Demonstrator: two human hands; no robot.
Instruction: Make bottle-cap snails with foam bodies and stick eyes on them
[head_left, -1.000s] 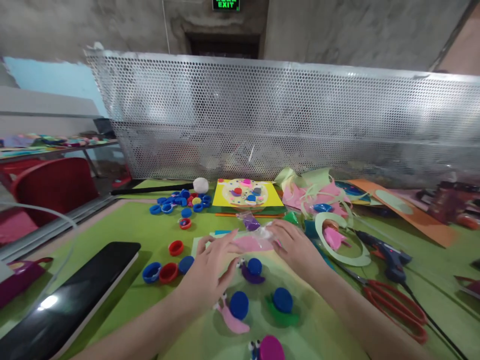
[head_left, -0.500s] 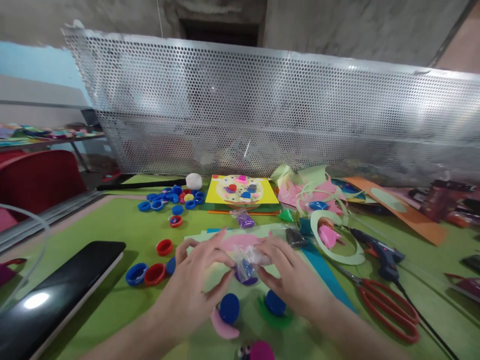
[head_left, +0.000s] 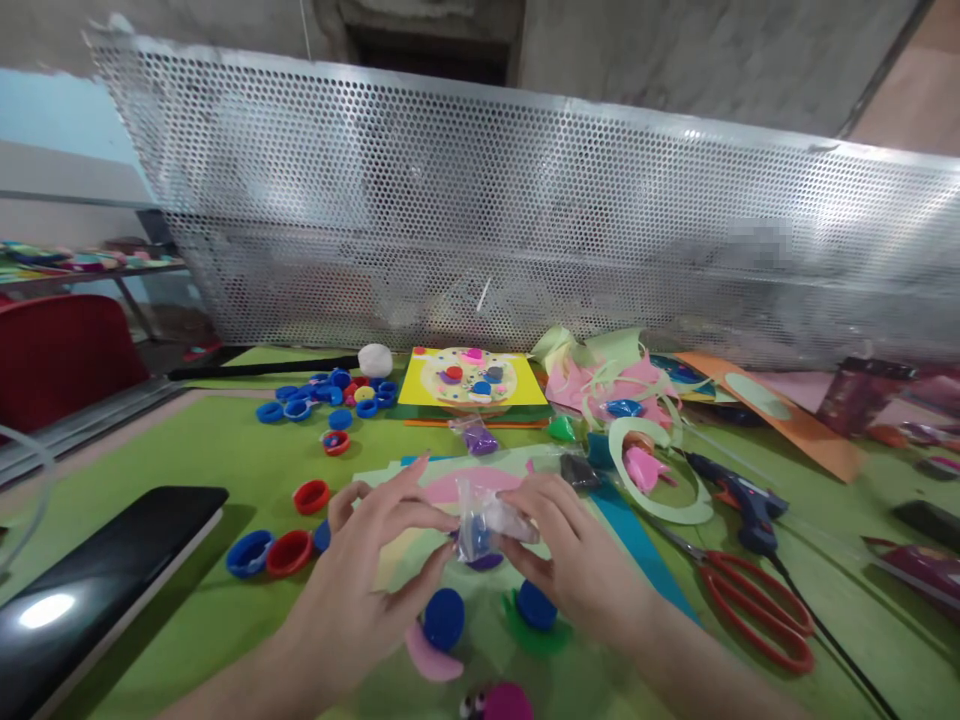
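Both my hands hold a small clear plastic bag (head_left: 484, 520) just above a pale green sheet (head_left: 480, 600). My left hand (head_left: 367, 575) pinches the bag's left side with thumb and fingers. My right hand (head_left: 574, 555) grips its right side. Under the bag lie foam snail shapes topped with blue bottle caps (head_left: 444, 617), one pink, one green (head_left: 534, 612) and one purple, partly hidden. A pink foam piece (head_left: 469, 487) lies just beyond my fingers.
Loose blue and red caps (head_left: 289, 548) lie left of my hands, with more caps (head_left: 330, 395) further back. A black tablet (head_left: 97, 575) lies at the left. Red scissors (head_left: 757, 605) and a glue gun (head_left: 739, 495) are at the right. A perforated metal screen (head_left: 525, 230) stands behind.
My hands lifted the clear bag off the sheet and drew it towards me, both now pinching it. The camera view shifted a little to the right.
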